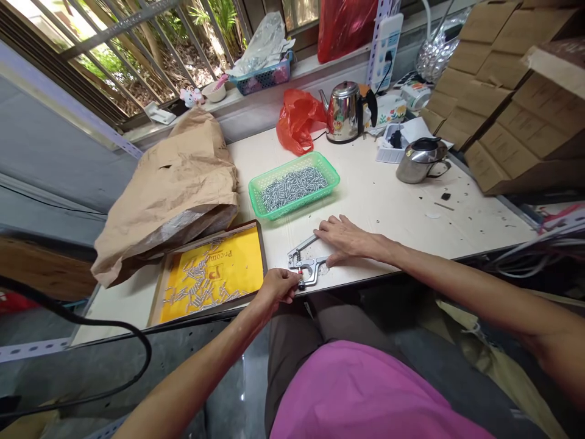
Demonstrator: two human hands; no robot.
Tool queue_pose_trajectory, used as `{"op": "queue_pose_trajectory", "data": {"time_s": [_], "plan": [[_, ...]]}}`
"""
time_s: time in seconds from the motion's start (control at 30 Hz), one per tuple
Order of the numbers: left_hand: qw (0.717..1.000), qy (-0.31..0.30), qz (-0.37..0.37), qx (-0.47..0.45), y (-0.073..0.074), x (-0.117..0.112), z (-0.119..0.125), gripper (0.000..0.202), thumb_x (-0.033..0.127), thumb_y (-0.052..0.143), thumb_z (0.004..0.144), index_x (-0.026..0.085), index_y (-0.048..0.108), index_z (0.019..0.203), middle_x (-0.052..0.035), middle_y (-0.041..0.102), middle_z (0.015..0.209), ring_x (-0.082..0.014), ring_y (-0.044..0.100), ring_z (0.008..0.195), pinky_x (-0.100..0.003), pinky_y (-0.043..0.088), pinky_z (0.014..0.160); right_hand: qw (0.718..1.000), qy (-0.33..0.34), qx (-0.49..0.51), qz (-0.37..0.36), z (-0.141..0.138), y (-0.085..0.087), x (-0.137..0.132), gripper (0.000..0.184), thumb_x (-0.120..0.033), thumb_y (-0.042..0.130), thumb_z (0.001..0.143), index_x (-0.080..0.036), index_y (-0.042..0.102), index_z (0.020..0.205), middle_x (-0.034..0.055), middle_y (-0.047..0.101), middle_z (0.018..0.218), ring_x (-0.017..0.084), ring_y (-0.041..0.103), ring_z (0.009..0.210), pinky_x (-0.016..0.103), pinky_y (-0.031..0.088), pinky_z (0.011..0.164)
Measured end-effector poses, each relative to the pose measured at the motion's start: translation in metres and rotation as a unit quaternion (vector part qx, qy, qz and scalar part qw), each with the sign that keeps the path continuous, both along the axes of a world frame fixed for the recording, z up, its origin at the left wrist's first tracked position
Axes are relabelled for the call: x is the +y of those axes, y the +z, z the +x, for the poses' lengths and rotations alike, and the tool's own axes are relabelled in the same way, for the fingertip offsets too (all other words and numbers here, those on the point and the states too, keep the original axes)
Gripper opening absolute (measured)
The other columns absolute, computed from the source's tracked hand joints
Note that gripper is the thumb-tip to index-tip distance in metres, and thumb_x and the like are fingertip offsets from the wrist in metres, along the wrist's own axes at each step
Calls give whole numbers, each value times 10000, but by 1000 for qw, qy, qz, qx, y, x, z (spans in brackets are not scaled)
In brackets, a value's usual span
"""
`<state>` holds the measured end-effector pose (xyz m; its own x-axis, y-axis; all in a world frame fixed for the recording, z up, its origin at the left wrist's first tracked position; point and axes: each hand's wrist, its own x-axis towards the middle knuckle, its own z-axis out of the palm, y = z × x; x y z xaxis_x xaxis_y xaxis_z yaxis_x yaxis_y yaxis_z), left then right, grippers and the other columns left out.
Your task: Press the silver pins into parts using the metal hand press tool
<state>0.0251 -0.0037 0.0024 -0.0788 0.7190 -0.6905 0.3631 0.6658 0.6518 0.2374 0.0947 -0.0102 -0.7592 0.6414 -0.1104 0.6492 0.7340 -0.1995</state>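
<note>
A silver metal lever tool (312, 266) with a long arm and a small spring lies at the table's front edge. My right hand (346, 238) is on it from the right, fingers over the end of the arm and thumb by the frame. At the tool's near left end, my left hand (281, 286) is closed in a pinch. Whatever sits between those fingertips is too small to make out. Left of it, small metal pins (198, 277) are scattered on a yellow sheet in a shallow tray (262, 251). Beyond the tool stands a green basket (336, 178) filled with small metal pieces (295, 188).
A large brown paper bag (178, 177) slumps behind the tray. Toward the back are a red plastic bag (299, 121) and a steel kettle (343, 113). A small metal pot (418, 161) and stacked cardboard boxes (516, 103) stand at right.
</note>
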Motion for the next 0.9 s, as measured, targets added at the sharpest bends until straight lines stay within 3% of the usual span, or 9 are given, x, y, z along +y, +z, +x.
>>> {"op": "queue_pose_trajectory", "data": {"time_s": [0.2, 0.4, 0.53, 0.6, 0.67, 0.77, 0.83, 0.9], "plan": [[1000, 9, 6, -7, -1, -5, -1, 401, 473, 746, 675, 141, 534, 600, 58, 482, 430, -42, 422, 353, -165, 333, 362, 999, -38, 0, -2, 1, 3, -7, 725, -543, 764, 663, -107, 538, 1196, 172, 519, 1179, 316, 450, 1055, 388, 396, 825], [1000, 20, 14, 6, -3, -4, 2, 365, 431, 741, 699, 139, 540, 616, 55, 485, 444, -51, 433, 371, -172, 366, 373, 999, -42, 0, 2, 1, 9, -15, 553, -497, 755, 715, -128, 598, 1096, 149, 556, 1116, 301, 485, 1046, 380, 392, 813], [999, 1, 6, 46, -4, -7, 3, 323, 400, 657, 785, 144, 535, 629, 39, 490, 477, -78, 458, 397, -209, 406, 413, 999, -48, -2, 5, 1, 14, -21, 439, -454, 729, 767, -130, 615, 1041, 142, 580, 1075, 286, 504, 1042, 375, 379, 829], [991, -36, 62, 115, -3, -13, 3, 270, 377, 591, 834, 140, 577, 707, 10, 537, 557, -109, 521, 472, -239, 452, 483, 999, -50, -1, 4, 1, 16, -24, 416, -438, 722, 781, -129, 614, 1037, 142, 584, 1078, 282, 504, 1049, 370, 378, 834], [953, -92, 190, 219, -1, -17, 4, 224, 352, 560, 860, 137, 622, 876, -44, 614, 751, -158, 604, 654, -285, 501, 619, 999, -52, 2, 4, 0, 18, -26, 406, -429, 728, 779, -132, 614, 1031, 139, 587, 1077, 277, 506, 1047, 367, 382, 838], [854, -206, 354, 321, 1, -14, 10, 312, 308, 566, 869, 156, 575, 1141, -105, 611, 1062, -231, 591, 984, -366, 490, 853, 998, -56, 3, 9, -2, 18, -27, 410, -425, 740, 766, -131, 615, 1023, 133, 590, 1068, 273, 511, 1039, 365, 395, 832], [810, -279, 392, 335, 1, -4, 16, 428, 290, 604, 848, 159, 509, 1244, -126, 574, 1201, -263, 524, 1127, -410, 449, 954, 998, -56, 0, 14, -3, 16, -28, 423, -425, 744, 759, -125, 615, 1028, 133, 589, 1068, 273, 512, 1035, 366, 408, 825], [789, -328, 396, 337, -1, 9, 21, 537, 287, 649, 817, 154, 453, 1299, -144, 517, 1318, -284, 462, 1219, -435, 411, 1013, 999, -49, -5, 12, -2, 15, -27, 461, -433, 755, 739, -118, 611, 1044, 136, 585, 1077, 277, 512, 1033, 365, 421, 817]]}}
